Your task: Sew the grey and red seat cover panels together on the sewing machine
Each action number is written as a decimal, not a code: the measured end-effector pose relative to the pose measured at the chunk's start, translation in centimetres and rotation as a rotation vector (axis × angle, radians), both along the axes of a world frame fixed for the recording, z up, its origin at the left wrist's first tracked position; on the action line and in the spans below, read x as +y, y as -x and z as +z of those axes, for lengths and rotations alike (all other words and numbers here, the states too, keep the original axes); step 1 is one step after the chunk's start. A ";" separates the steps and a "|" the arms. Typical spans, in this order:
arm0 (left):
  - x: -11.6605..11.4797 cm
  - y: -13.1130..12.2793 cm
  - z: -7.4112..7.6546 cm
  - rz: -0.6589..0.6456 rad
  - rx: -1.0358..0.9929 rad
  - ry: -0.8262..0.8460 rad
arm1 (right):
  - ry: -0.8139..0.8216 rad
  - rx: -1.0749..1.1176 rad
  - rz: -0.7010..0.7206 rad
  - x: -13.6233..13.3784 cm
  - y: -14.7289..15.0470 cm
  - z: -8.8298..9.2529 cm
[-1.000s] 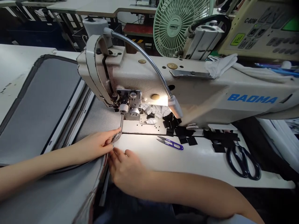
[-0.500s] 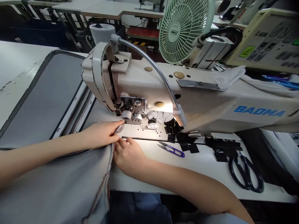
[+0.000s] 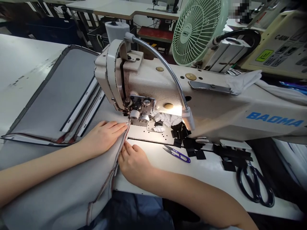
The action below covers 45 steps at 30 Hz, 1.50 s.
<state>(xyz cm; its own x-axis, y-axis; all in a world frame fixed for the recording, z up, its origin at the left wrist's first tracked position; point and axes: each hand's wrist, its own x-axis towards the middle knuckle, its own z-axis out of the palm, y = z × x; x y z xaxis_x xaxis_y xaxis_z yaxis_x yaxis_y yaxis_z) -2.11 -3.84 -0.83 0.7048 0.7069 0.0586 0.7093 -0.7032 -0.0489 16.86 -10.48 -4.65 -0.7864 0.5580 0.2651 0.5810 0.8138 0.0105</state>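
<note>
A large piece of grey fabric point(image 3: 62, 179), with dark bound edges and reddish seams, lies under the head of a sewing machine point(image 3: 148, 76). My left hand point(image 3: 104, 139) rests flat on the fabric, its fingers stretched toward the presser foot area point(image 3: 135, 115); its thumb is hidden. Just in front of the machine, my right hand point(image 3: 134, 163) has its fingers closed on the fabric's right edge. The fingertips of both hands are close to the seam, on either side of it. The needle itself cannot be made out.
Purple thread snips point(image 3: 177, 154) and dark-handled scissors point(image 3: 255, 183) lie on the white table point(image 3: 153, 188) to the right. Black fabric scraps point(image 3: 190, 147) are scattered by the machine bed. A green fan point(image 3: 199, 32) and a control panel point(image 3: 278, 44) stand behind.
My left hand has gone from pinching the fabric's edge to lying flat on it. The edge now runs straighter toward the presser foot. The view has shifted slightly left.
</note>
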 end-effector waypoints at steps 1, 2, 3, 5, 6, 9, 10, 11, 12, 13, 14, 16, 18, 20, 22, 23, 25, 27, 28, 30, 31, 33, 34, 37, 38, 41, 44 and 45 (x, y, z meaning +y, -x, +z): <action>0.4 -0.1 0.0 0.002 -0.012 0.007 | 0.012 -0.016 -0.006 0.3 0.0 0.1; 0.8 -0.2 0.0 0.004 -0.025 0.013 | 0.024 -0.032 -0.009 0.6 0.0 0.2; 1.2 -0.2 0.0 0.003 -0.037 0.018 | 0.036 -0.049 -0.011 0.9 0.0 0.2; 1.9 -0.2 -0.1 -0.007 -0.059 0.027 | 0.061 -0.081 -0.011 1.5 0.1 0.3; 2.2 -0.2 -0.2 -0.014 -0.069 0.032 | 0.073 -0.091 -0.012 1.7 0.2 0.3; 3.0 -0.1 -0.1 -0.019 -0.086 0.047 | 0.110 -0.096 -0.025 2.3 0.2 0.4; 3.3 -0.1 -0.1 -0.020 -0.087 0.053 | 0.116 -0.094 -0.030 2.4 0.2 0.5; 3.4 0.0 0.0 -0.021 -0.085 0.060 | 0.120 -0.092 -0.033 2.6 0.2 0.6; 3.5 0.0 0.0 -0.024 -0.084 0.062 | 0.122 -0.093 -0.035 2.7 0.2 0.6; 3.5 0.0 -0.1 -0.026 -0.087 0.059 | 0.122 -0.094 -0.035 2.7 0.2 0.7; 3.4 0.1 -0.2 -0.026 -0.096 0.048 | 0.119 -0.094 -0.036 2.7 0.2 0.7; 3.1 0.3 -0.6 -0.021 -0.131 0.015 | 0.102 -0.080 -0.035 2.5 0.3 0.5; 2.6 0.6 -1.0 -0.015 -0.178 -0.004 | 0.067 -0.036 -0.027 2.0 0.2 0.1; 2.0 0.8 -1.1 0.001 -0.211 0.007 | 0.022 0.028 -0.025 1.1 0.1 -0.1; 1.4 0.9 -0.8 0.036 -0.208 0.030 | -0.015 0.079 -0.016 0.3 -0.1 -0.1; 1.1 0.9 -0.6 0.051 -0.193 0.041 | -0.024 0.091 0.002 0.0 -0.2 0.0; 0.4 0.8 -0.1 0.070 -0.154 0.055 | -0.025 0.092 0.066 -0.5 -0.4 0.3; -0.1 0.7 0.1 0.083 -0.124 0.058 | -0.008 0.087 0.121 -0.6 -0.6 0.7; -0.3 0.7 0.1 0.092 -0.116 0.058 | 0.005 0.088 0.136 -0.6 -0.6 0.9; -0.4 0.6 -0.1 0.105 -0.112 0.056 | 0.027 0.095 0.144 -0.4 -0.6 1.1; -0.3 0.6 -0.3 0.107 -0.117 0.053 | 0.038 0.093 0.144 -0.2 -0.5 1.1; 0.1 0.6 -0.6 0.109 -0.130 0.047 | 0.062 0.073 0.134 0.2 -0.5 1.1; 0.4 0.6 -0.7 0.111 -0.137 0.039 | 0.076 0.058 0.124 0.4 -0.5 1.1; 1.4 0.3 -0.8 0.111 -0.139 0.015 | 0.112 0.013 0.091 1.3 -0.7 1.0; 1.8 0.2 -0.8 0.109 -0.138 0.003 | 0.117 0.005 0.082 1.6 -0.8 1.0; 2.9 -0.1 -0.9 0.108 -0.124 -0.028 | 0.117 0.006 0.055 2.6 -1.1 0.9; 4.1 -0.1 -1.3 0.120 -0.097 -0.027 | 0.128 0.020 0.012 3.4 -1.2 0.8; 4.5 -0.1 -1.4 0.123 -0.089 -0.022 | 0.137 0.024 -0.002 3.7 -1.2 0.7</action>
<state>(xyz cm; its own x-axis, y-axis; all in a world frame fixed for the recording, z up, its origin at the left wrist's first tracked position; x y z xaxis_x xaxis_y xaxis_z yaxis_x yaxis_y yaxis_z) -2.03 0.70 -2.19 0.6044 0.7854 0.1334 0.7922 -0.6102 0.0031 18.04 -6.81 -3.94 -0.7795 0.5919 0.2050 0.5815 0.8054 -0.1144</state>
